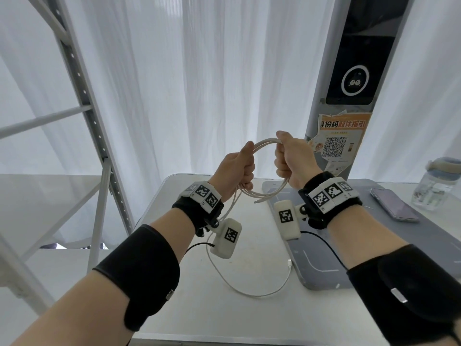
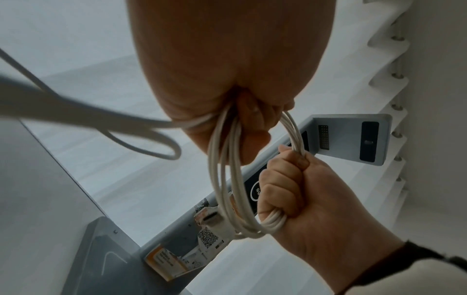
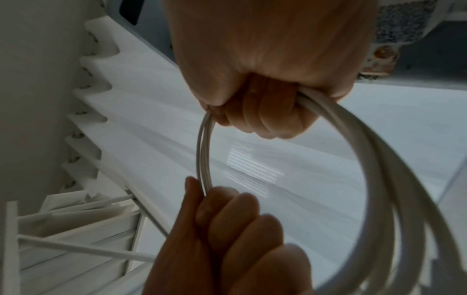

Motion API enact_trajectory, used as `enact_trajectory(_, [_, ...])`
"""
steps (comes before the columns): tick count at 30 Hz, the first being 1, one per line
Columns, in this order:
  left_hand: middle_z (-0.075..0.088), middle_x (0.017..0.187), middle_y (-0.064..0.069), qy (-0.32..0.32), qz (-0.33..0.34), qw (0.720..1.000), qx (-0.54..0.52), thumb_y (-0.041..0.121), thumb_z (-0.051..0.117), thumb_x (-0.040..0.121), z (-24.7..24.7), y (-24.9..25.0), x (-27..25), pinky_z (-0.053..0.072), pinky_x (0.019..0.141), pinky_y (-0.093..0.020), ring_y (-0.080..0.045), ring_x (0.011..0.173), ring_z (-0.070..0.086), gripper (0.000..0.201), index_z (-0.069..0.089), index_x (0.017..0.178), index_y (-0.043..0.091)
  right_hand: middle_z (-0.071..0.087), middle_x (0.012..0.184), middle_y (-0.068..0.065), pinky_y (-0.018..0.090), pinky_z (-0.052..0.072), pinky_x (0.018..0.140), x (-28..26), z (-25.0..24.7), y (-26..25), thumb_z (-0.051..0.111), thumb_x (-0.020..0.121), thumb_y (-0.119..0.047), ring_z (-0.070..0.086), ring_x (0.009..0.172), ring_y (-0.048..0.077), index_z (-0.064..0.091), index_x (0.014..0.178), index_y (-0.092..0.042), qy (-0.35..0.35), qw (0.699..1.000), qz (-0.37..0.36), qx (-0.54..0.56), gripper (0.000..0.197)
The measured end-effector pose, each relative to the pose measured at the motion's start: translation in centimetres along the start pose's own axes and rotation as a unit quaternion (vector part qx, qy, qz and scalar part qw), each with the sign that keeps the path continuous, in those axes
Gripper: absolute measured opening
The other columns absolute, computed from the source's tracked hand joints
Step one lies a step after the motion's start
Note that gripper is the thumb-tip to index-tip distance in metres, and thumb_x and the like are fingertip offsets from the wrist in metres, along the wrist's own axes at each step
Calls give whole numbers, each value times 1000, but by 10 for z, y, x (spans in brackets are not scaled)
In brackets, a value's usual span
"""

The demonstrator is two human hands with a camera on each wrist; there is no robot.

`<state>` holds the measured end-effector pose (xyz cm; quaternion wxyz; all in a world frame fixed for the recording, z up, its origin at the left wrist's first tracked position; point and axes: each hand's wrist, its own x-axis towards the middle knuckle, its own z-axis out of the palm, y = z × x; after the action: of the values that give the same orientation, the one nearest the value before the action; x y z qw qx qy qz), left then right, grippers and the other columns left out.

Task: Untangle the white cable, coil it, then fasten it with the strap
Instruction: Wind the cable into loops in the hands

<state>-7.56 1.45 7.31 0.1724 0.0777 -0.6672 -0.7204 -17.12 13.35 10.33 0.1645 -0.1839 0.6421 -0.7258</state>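
The white cable [image 1: 265, 143] is wound into a round coil of several loops, held up in the air above the table. My left hand [image 1: 237, 168] grips the coil's left side in a fist, and my right hand [image 1: 290, 158] grips its right side. A loose tail [image 1: 259, 293] hangs from the left hand and loops across the table, ending in a plug [image 1: 289, 262]. In the left wrist view the coil [image 2: 227, 179] runs between both fists, with another plug [image 2: 211, 216] at its bottom. The right wrist view shows the loops [image 3: 374, 159] arching from fist to fist. No strap shows.
A grey mat [image 1: 321, 268] covers the right part of the white table [image 1: 224, 310]. A phone [image 1: 393, 204] and a clear water bottle [image 1: 437, 183] sit at the far right. A grey kiosk column [image 1: 349, 96] stands behind; a metal rack [image 1: 82, 96] is left.
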Motion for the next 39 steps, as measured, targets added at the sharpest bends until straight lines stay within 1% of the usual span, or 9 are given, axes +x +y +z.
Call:
enact_trajectory(2, [20,57,6,1,-3,1000,-23,49,41,104,0,-1,0,33,43,-23,-11,47,19,51,29,62,23,26,49,-5,23,15,42,0,0,2,49,102,-30,17,42,14,35,58,-23,7,1000,10,21,47])
enact_trajectory(6, [20,56,7,23,10,1000,-17,45,40,106,0,1,2,21,40,-21,-10,45,16,50,27,63,23,27,49,-4,24,16,43,1,-2,8,48,102,-33,19,41,14,36,57,-23,-1,1000,16,-8,48])
enact_trajectory(11, [24,57,5,20,19,995,93,44,41,106,0,2,3,19,45,-24,-12,46,18,48,34,63,21,35,50,-1,22,22,41,0,-4,7,46,102,-37,25,38,16,46,60,-18,-48,987,-17,-153,47])
enact_trajectory(18, [22,57,5,6,1,988,154,46,41,105,9,0,4,16,45,-22,-12,47,18,47,34,67,19,40,42,-8,21,28,42,-2,4,0,45,102,-43,31,35,12,56,68,-12,-58,932,-53,-353,47])
enact_trajectory(20, [24,55,7,1,-1,991,133,45,40,106,10,0,4,18,43,-20,-10,45,19,48,33,65,20,40,43,-7,21,27,42,0,4,-1,46,102,-42,29,33,10,57,69,-12,-48,929,-63,-360,46])
enact_trajectory(23, [26,54,8,0,-2,996,94,46,41,105,11,0,3,20,42,-20,-9,43,20,49,33,64,20,36,50,0,22,23,41,1,3,2,47,101,-39,25,34,13,52,65,-12,-59,947,-69,-307,45])
enact_trajectory(30, [26,55,7,-1,-2,999,33,47,41,105,7,-4,4,22,42,-21,-11,46,19,49,34,64,21,36,39,-5,22,22,40,2,-2,2,47,101,-34,25,32,15,47,60,-14,-18,978,-63,-198,46])
enact_trajectory(35, [24,55,7,0,13,999,49,45,41,106,7,-5,6,23,42,-21,-11,46,18,51,31,62,22,37,41,-4,21,25,39,4,-5,3,47,101,-34,28,32,16,51,62,-13,-20,968,-77,-239,45])
enact_trajectory(39, [26,53,8,-1,23,994,107,43,40,106,11,-6,8,22,44,-22,-11,44,21,50,34,62,20,40,44,-4,21,28,40,3,-4,-1,46,102,-38,31,36,15,57,70,-10,-54,941,-63,-328,44])
